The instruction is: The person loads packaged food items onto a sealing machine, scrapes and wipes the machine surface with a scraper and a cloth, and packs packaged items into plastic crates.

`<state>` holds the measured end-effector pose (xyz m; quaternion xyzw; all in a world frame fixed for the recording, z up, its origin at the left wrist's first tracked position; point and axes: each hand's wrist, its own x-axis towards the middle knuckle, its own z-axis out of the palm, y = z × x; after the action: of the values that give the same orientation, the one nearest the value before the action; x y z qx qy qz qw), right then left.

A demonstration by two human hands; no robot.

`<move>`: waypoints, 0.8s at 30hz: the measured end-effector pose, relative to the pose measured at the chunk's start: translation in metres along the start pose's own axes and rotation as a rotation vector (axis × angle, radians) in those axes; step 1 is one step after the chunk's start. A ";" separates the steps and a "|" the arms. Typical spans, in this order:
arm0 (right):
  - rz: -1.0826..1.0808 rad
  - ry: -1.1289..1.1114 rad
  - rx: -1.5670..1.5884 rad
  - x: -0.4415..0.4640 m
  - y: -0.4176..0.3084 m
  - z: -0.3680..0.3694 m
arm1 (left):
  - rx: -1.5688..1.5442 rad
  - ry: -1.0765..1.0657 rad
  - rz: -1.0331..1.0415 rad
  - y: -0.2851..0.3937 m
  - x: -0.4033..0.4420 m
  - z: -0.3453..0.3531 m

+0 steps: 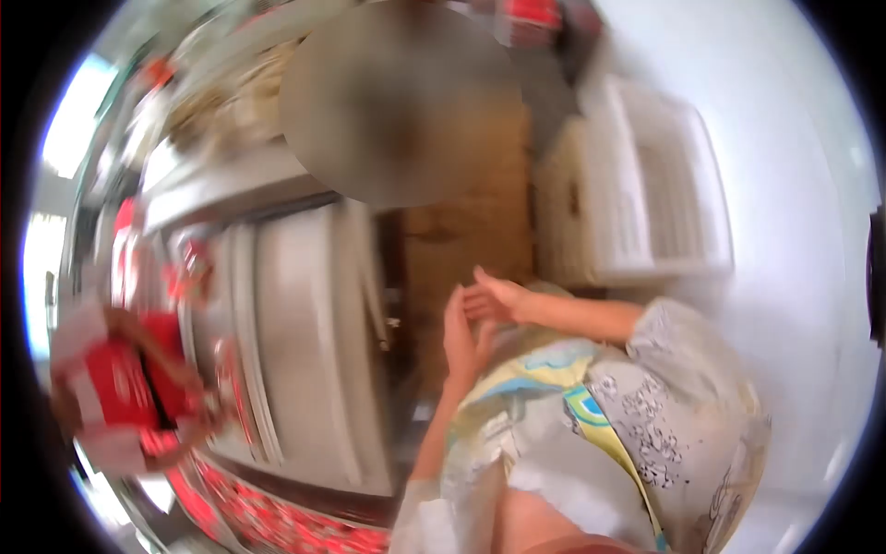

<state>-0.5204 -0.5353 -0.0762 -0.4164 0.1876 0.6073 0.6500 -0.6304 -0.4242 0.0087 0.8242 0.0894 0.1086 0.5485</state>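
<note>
My left hand [464, 334] is raised in front of my apron [544, 365], its fingers stretched out. Just beside it, my right hand [495, 300] reaches in from the right with its fingers spread. The fingertips of the two hands are close together or touching; blur hides the exact contact. Neither hand shows anything in it. Beyond them lies a brown, cardboard-like surface [466, 198], below a large grey round shape [397, 102] that is heavily blurred.
White plastic crates [637, 185] stand against the pale wall [784, 185] at right. A light-coloured counter or cabinet [300, 323] is at left, with a person in red and grey [138, 383] beyond it. Blurred pale items [235, 106] sit at upper left.
</note>
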 end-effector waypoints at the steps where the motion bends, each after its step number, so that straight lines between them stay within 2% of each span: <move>1: -0.030 -0.006 0.109 -0.015 0.008 0.005 | -0.053 -0.074 0.084 0.009 0.004 0.011; 2: -0.067 -0.022 0.204 -0.036 0.006 0.021 | 0.016 -0.124 0.234 0.008 0.007 0.026; 4: -0.053 0.062 0.366 -0.091 -0.007 0.053 | -0.047 -0.203 0.261 0.015 0.005 0.054; 6: -0.200 0.110 0.441 -0.115 0.007 0.031 | -0.123 -0.320 0.312 0.025 0.004 0.077; 8: -0.277 0.123 0.504 -0.129 0.008 0.017 | -0.003 -0.407 0.424 0.018 0.011 0.090; 12: -0.572 -0.079 0.433 -0.148 0.016 -0.036 | 0.185 -0.449 0.498 0.011 0.024 0.130; 13: -0.557 -0.047 0.526 -0.152 0.017 -0.053 | 0.221 -0.460 0.443 0.005 0.029 0.140; 14: -0.621 0.028 0.470 -0.159 0.022 -0.071 | 0.193 -0.438 0.321 -0.002 0.030 0.147; 16: -0.721 0.162 0.339 -0.212 0.011 -0.092 | 0.288 -0.617 -0.172 -0.009 0.043 0.161; 17: -0.827 0.207 0.389 -0.225 0.013 -0.113 | 0.346 -0.608 -0.183 -0.014 0.043 0.161; 18: -0.854 0.340 0.287 -0.248 0.008 -0.133 | 0.398 -0.593 -0.187 -0.020 0.041 0.162; 19: -0.756 0.533 0.258 -0.267 0.004 -0.155 | 0.450 -0.573 -0.191 -0.024 0.040 0.168; 21: -0.668 0.666 0.429 -0.290 0.016 -0.209 | 0.475 -0.588 -0.185 -0.037 0.031 0.178; 24: -0.610 0.782 0.433 -0.306 0.013 -0.249 | 0.414 -0.681 -0.225 -0.013 0.041 0.205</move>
<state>-0.5260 -0.9215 0.0042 -0.5034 0.4071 0.1383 0.7495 -0.5351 -0.5899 -0.0768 0.8912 0.0125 -0.2511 0.3776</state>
